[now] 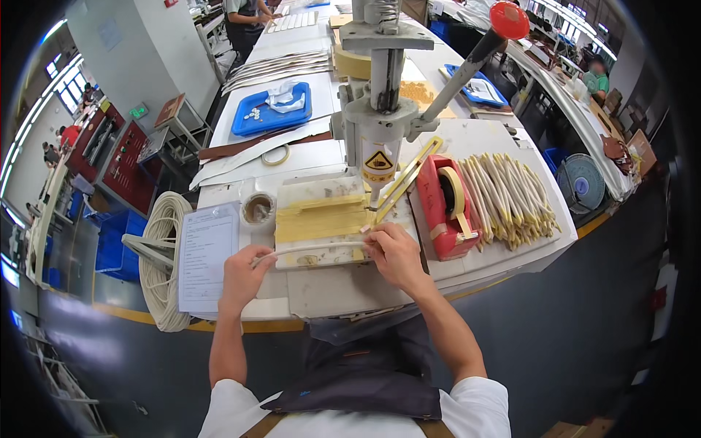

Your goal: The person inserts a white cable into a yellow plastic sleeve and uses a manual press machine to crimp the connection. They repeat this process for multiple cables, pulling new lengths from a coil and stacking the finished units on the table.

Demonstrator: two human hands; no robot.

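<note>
A thin whitish cord [314, 249] stretches between my two hands, just in front of a work block covered with yellow tape [321, 219]. My left hand [245, 274] pinches the cord's left end near the block's front left corner. At the other end, my right hand [395, 253] has its fingers closed on the cord, close to a small pinkish piece [365, 229] on the block. Above the block stands a grey hand press [376, 131] with its narrow tip pointing down. The press lever [467, 73] slants up to a red knob.
Right of my right hand are a red tape dispenser [447, 212] and a pile of pale cords with yellow ends [511, 197]. A coil of cord [164, 263], a printed sheet [209, 255] and a tape roll [258, 209] lie left. Behind sits a blue tray [272, 108].
</note>
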